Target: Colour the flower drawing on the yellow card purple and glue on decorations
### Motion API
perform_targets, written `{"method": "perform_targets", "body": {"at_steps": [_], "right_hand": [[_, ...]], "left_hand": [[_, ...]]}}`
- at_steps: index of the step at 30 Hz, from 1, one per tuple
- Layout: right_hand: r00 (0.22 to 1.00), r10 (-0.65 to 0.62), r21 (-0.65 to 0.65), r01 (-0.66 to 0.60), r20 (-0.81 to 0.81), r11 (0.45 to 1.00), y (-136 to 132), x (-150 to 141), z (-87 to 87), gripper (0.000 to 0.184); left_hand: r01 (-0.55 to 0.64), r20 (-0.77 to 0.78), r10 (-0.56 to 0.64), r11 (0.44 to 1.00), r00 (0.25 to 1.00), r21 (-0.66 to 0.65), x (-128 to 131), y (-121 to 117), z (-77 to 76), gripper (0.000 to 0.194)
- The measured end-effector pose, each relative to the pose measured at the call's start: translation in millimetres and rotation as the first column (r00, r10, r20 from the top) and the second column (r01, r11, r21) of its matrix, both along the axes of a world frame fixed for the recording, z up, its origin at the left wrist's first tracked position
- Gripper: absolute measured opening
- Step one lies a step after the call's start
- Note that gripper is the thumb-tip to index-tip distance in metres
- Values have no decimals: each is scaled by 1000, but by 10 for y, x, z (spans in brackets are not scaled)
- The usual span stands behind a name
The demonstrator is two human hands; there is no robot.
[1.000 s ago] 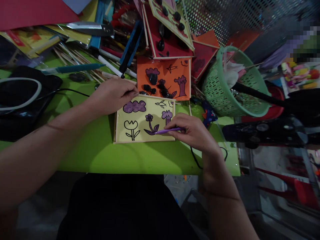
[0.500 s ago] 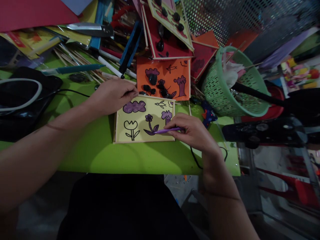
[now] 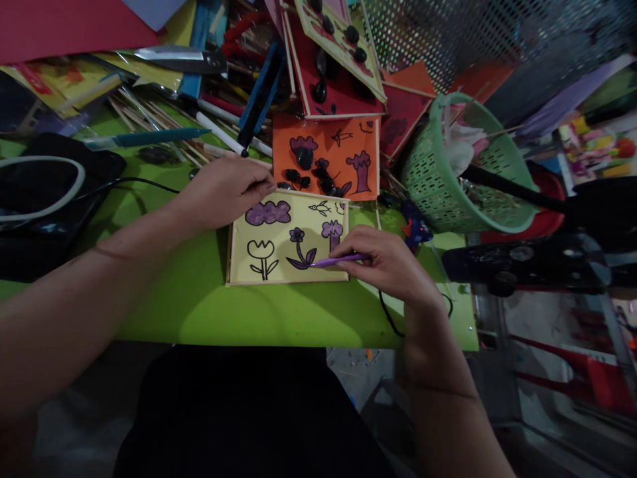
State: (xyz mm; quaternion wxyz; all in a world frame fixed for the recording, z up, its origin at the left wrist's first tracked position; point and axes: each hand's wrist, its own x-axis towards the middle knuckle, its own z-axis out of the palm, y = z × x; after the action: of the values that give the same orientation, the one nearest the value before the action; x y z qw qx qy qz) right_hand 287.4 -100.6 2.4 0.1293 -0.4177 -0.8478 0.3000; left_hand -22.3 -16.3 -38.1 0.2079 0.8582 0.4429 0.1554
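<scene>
A yellow drawing card (image 3: 239,262) with thin wooden strips along its edges lies flat in front of me. It carries outlined drawings: a purple cloud, a flower and a tree with purple colouring, an uncoloured tulip and a bird. My right hand (image 3: 381,262) pinches a purple marker (image 3: 343,259), whose tip meets the card by the leaves of the middle flower. At the card's top left edge is my left hand (image 3: 231,189), fingers curled together and gripping the wooden strip. Just behind lies an orange drawing card (image 3: 343,159) with black stones on it.
A green basket (image 3: 423,166) stands right of the cards, beside a glue gun (image 3: 415,226). More framed cards with black stones (image 3: 343,66) are stacked at the back. Scissors (image 3: 182,58), sticks, pens and coloured paper clutter the back left. A black device (image 3: 50,226) sits at left.
The marker tip has shifted slightly to the right along the flower's leaves, together with my right hand. My left hand and the card stay in place.
</scene>
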Motion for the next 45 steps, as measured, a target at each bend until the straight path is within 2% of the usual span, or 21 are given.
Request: {"method": "perform_targets", "body": {"at_steps": [12,19,31,36,45], "right_hand": [[1000,19,-1,-19,-10,1000,7,-27,-1,8],[1000,18,-2,-18,-18,1000,-5,-24,5,10],[1000,14,14,-13,-23,1000,-6,-42,-14,9],[1000,2,14,-2,-28,1000,-10,-85,-67,10],[998,-20,43,22,-55,999,-25,-145,-110,8]], "left_hand": [[-15,-3,15,1000,1000,13,8,9,-16,38],[-14,-11,14,1000,1000,-13,17,-11,29,37],[-17,17,17,1000,1000,14,7,15,-51,42],[-36,41,35,999,999,25,1,28,-80,38],[-35,51,34,999,998,19,9,29,-86,39]]}}
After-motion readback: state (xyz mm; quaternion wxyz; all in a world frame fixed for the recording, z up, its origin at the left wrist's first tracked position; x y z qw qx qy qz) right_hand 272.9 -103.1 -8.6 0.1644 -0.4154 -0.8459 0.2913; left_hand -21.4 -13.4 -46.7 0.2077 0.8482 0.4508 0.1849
